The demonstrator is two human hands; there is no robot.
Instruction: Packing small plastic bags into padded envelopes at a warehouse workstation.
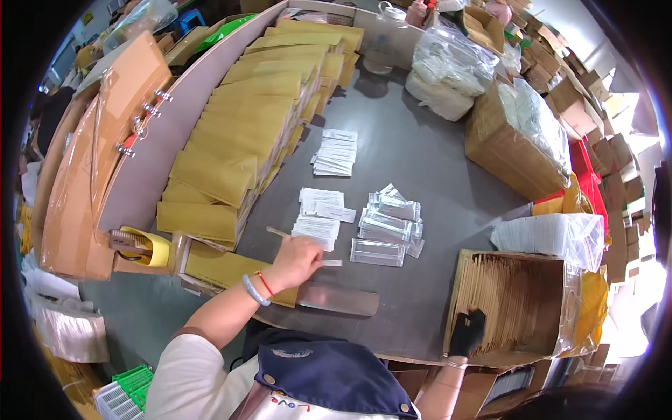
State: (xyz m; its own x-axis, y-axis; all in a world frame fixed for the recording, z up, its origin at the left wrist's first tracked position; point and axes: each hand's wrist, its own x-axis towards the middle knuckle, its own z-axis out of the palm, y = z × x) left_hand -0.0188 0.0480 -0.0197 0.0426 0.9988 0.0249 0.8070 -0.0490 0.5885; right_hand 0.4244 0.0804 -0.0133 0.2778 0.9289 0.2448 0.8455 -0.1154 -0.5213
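Observation:
My left hand (296,260), with a bracelet and a red cord at the wrist, is above the near left of the dark table. Its thumb and fingers pinch a narrow white slip (332,263). A thin tan stick (275,231) pokes out behind the knuckles; its other end is hidden. Beneath this arm lies a kraft envelope (226,265), beside a smooth flat strip (338,300). My right hand (467,332), in a black glove, touches the tightly packed kraft-coloured pieces (504,299) in an open cardboard box (568,304). Whether its fingers grip one is unclear.
Printed white slips (321,202) and clear plastic packets (388,223) are piled mid-table. Overlapping kraft envelopes (247,126) line the left partition (157,152). A yellow holder (160,247) stands near left. A carton (517,139) and a plastic jug (385,39) stand farther back.

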